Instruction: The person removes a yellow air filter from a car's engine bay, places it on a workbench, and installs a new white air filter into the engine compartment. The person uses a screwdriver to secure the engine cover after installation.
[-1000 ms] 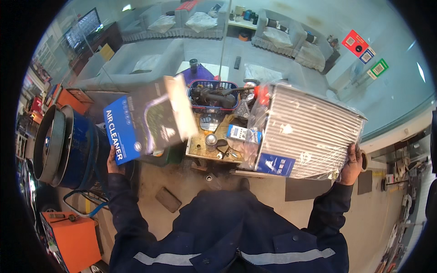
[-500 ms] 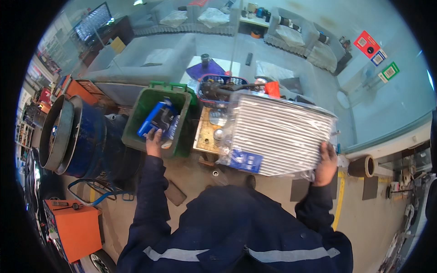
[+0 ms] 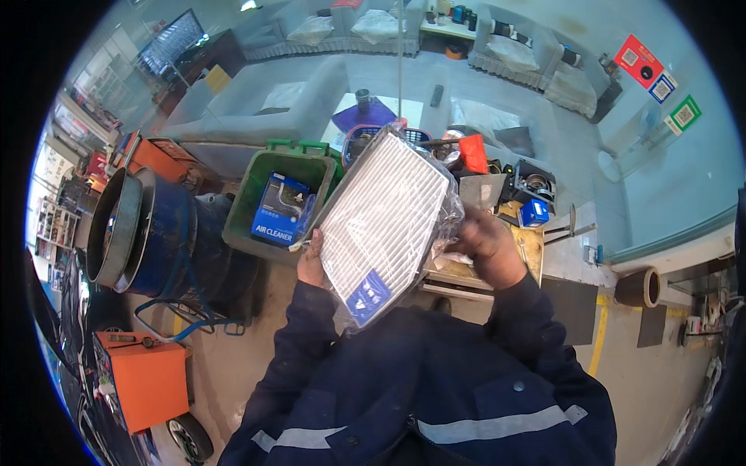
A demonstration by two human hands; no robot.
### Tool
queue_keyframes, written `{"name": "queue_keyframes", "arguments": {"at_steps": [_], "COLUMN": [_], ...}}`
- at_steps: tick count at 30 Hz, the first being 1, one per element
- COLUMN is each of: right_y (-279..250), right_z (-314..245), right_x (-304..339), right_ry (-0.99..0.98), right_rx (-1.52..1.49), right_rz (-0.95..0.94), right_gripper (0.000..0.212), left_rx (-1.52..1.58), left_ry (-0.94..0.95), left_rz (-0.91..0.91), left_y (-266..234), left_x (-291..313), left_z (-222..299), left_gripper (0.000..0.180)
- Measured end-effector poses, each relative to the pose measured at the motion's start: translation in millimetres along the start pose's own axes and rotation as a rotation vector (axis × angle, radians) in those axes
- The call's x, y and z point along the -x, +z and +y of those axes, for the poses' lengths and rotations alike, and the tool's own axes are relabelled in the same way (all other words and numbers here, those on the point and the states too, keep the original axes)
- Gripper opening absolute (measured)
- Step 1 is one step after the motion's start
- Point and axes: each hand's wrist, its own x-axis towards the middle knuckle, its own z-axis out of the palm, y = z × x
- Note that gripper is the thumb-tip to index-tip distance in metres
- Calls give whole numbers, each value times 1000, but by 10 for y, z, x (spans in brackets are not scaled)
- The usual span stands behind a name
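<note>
A white pleated air filter (image 3: 392, 210) in a clear plastic bag is held tilted in front of my body, above the workbench. A blue label shows at its lower end. My left hand (image 3: 311, 262) grips its lower left edge, with the fingers partly hidden behind it. At the right edge, my right hand (image 3: 491, 247) is closed on loose plastic of the bag; its fingertips are slightly blurred. Just left of the filter, a blue printed box (image 3: 281, 208) lies inside the green bin (image 3: 241, 227), with neither hand touching it.
A blue drum (image 3: 159, 233) stands left of the bin, near an orange cabinet (image 3: 148, 380). On the workbench (image 3: 532, 247) lie tools, a small blue box (image 3: 534, 213) and a dark metal part (image 3: 536, 185). Behind are a glass partition and grey sofas (image 3: 249, 101).
The filter has moved left and turned from lying broad to tilted. My left hand has left the blue box, now in the bin, and taken the filter's left edge. My right hand has shifted left.
</note>
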Motion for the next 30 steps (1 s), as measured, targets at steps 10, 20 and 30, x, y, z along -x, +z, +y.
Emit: {"name": "queue_keyframes", "arguments": {"at_steps": [10, 20, 30], "right_y": [237, 420, 521], "right_z": [301, 246, 322], "right_x": [-259, -681, -664], "right_ry": [-2, 103, -102], "right_rx": [213, 342, 543], "right_rz": [84, -94, -133], "right_gripper": [18, 20, 15], "left_rx": [-626, -1025, -1307], "left_ry": [-46, 317, 440], "left_rz": [439, -153, -182], "left_y": [-53, 1311, 1314], "left_x": [183, 485, 537], "left_z": [-211, 370, 558], "left_gripper": [70, 34, 21]}}
